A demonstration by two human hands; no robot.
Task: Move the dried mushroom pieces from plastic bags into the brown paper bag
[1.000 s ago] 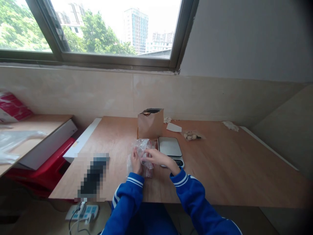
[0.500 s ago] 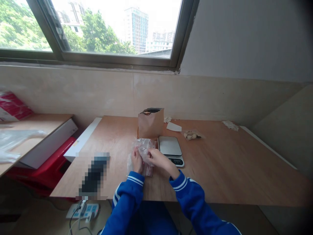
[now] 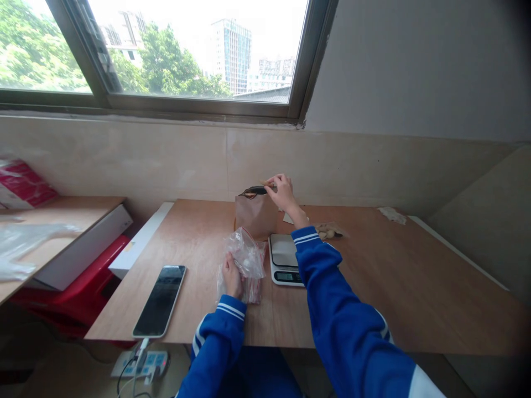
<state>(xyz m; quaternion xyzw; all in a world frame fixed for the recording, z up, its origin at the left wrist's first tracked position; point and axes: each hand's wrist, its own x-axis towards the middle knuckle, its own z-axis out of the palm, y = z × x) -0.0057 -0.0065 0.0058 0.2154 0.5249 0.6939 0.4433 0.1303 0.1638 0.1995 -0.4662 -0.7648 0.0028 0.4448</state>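
My left hand [image 3: 233,278] is closed on a clear plastic bag [image 3: 246,254], held over more clear bags with red edges [image 3: 252,292] on the table. Over the right side of the open brown paper bag's mouth, my right hand [image 3: 282,192] pinches a small tan piece [image 3: 265,183]. The paper bag [image 3: 255,214] stands upright with dark contents at its top. Just right of the plastic bags is a white kitchen scale [image 3: 285,251], its right side partly hidden by my sleeve.
A phone [image 3: 161,301] lies at the left of the wooden table [image 3: 394,276]. A clear packet with pale pieces [image 3: 329,230] lies behind my right sleeve. A power strip [image 3: 141,363] sits below the front edge.
My right hand has left the plastic bag and moved up and forward to the paper bag's mouth. My left hand still holds the plastic bag, which is now more spread out.
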